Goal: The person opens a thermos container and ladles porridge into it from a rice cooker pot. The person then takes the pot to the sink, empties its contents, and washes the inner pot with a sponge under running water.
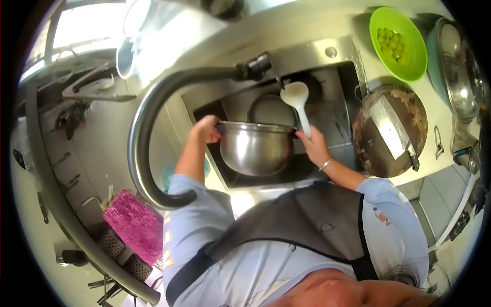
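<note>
A shiny steel pot is tilted over the sink, its outer side facing up. My left hand is closed on the pot's handle at the left rim. At the right rim, my right hand grips the other handle, and the handle of a white ladle stands at its fingers. The ladle's bowl points away from me, near the faucet base. Behind the pot, a round dark shape shows in the sink.
A curved faucet arches to the left of the sink. On the right counter lie a cleaver on a worn round lid, a green bowl of round green fruit, and steel basins. A pink cloth hangs at the lower left.
</note>
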A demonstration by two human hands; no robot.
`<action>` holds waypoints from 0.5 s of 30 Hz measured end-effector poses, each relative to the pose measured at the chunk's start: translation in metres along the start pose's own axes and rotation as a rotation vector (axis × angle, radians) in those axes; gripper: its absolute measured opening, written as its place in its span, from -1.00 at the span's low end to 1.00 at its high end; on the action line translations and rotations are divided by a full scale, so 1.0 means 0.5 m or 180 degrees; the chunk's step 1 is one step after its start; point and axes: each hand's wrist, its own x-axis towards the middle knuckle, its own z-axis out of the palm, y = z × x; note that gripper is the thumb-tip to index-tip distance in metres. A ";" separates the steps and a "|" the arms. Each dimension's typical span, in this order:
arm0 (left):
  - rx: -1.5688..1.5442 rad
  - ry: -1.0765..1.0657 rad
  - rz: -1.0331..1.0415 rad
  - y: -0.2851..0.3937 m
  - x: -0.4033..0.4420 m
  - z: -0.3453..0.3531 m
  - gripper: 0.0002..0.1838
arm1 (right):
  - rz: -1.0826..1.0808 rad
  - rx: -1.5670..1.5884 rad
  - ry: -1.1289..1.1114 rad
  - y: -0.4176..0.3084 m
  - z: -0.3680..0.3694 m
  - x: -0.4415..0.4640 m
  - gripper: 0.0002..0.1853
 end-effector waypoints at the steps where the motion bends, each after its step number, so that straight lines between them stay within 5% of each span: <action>1: -0.0017 0.0179 0.0004 0.017 0.005 -0.003 -0.73 | 0.0122 -0.0074 -0.0040 0.015 -0.002 -0.012 -0.74; 15: -0.0272 0.0230 0.1519 -0.205 -0.085 0.003 -0.80 | 0.0657 0.0579 -0.0747 0.021 -0.008 -0.056 -0.66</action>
